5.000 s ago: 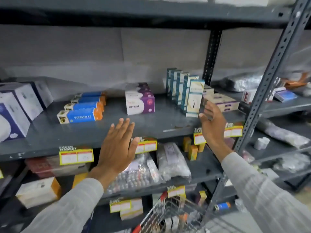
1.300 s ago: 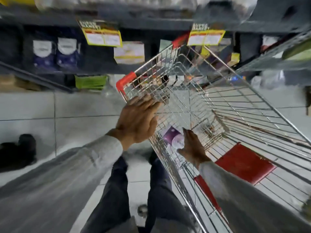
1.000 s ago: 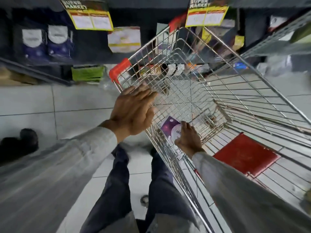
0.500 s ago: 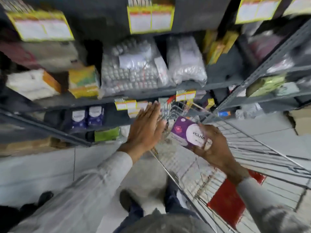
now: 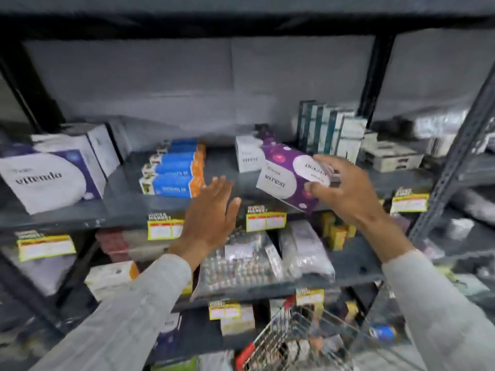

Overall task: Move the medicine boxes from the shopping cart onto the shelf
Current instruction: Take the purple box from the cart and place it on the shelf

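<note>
Right hand grips purple medicine box, tilted, above shelf front edge; left hand spread flat, empty.

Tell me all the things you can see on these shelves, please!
held box: one, purple and white, tilted above shelf front
white box: one, behind the held box
blue boxes: a row, blue with orange ends, shelf middle
big boxes: several, white and purple, shelf left
tall boxes: a row, teal and white, upright, shelf right
price tags: several, yellow, shelf edges
pill packs: bagged, clear, lower shelf
cart: one, wire, bottom
left hand: open, empty
right hand: its grip holds the box
</note>
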Tool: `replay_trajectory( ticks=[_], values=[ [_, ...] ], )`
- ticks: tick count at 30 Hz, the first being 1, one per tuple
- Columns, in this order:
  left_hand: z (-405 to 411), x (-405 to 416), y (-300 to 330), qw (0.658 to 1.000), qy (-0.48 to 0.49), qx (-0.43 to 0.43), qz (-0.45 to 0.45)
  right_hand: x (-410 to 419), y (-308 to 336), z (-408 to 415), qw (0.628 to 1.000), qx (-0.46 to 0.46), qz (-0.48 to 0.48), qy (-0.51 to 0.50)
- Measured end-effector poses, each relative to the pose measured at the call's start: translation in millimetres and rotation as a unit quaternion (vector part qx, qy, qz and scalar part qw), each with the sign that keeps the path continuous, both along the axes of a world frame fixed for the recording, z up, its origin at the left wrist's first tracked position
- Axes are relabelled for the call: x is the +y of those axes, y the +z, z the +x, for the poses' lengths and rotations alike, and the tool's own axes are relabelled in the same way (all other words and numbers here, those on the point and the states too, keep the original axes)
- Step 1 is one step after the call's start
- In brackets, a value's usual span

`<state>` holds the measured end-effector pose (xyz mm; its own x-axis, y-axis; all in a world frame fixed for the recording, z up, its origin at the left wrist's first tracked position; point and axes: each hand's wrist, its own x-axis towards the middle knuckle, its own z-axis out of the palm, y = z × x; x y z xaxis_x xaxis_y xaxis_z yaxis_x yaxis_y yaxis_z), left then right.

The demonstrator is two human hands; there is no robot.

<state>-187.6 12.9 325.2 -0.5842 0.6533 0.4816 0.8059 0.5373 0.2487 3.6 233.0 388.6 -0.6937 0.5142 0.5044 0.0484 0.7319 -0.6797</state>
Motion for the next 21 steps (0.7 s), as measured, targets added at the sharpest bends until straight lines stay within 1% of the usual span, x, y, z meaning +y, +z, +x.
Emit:
replay_trajectory(
  ticks=[2, 4, 9, 11, 14, 18, 21],
  values=[
    [-7, 3, -2, 0.999, 0.007, -0.003, -0.045, 5, 18, -31, 1.0, -0.019, -0.007, 0.003],
    [-9, 5, -7, 0.998, 0.018, 0.002, -0.066, 9, 27, -59, 0.999, -0.045, -0.01, 0.015],
    [-9, 5, -9, 0.996, 0.024, 0.014, -0.085, 20, 15, -104, 0.992, -0.109, -0.004, 0.066],
    [-11, 4, -8, 0.996, 0.018, 0.015, -0.083, 26, 7, -112, 0.99, -0.114, -0.018, 0.084],
    [-13, 3, -11, 0.997, 0.015, 0.019, -0.072, 32, -7, -114, 0.99, -0.084, -0.041, 0.107],
    [-14, 4, -17, 0.997, 0.019, 0.018, -0.066, 28, -27, -109, 0.997, -0.023, -0.049, 0.059],
    [-15, 6, -19, 0.998, 0.02, 0.015, -0.062, 28, -34, -110, 0.995, 0.003, -0.075, 0.07]
  ],
)
